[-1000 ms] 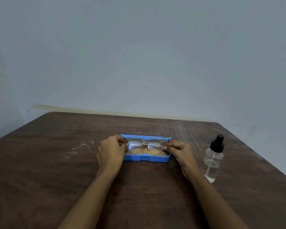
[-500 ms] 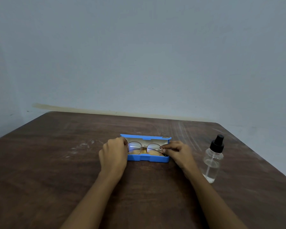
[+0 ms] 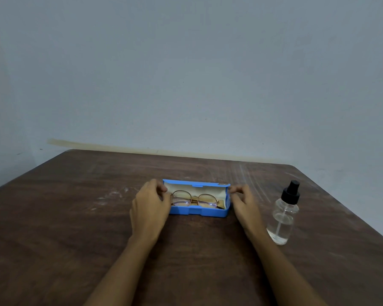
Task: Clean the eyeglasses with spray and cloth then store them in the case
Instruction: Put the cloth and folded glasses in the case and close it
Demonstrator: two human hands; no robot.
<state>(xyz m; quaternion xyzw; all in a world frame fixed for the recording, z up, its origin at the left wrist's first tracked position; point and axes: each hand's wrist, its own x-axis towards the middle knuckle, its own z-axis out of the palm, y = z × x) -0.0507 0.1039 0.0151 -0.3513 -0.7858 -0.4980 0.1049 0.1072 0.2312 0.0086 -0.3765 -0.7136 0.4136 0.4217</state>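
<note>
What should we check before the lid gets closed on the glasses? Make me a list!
1. Glasses lie inside the case: ok.
2. Lid is open, with the left hand and right hand holding its two ends: ok.
3. Arms of the glasses tucked below the rim: cannot tell.
4. Fingers clear of the closing edge: cannot tell.
5. Spray bottle stands upright, apart from the case: ok.
</note>
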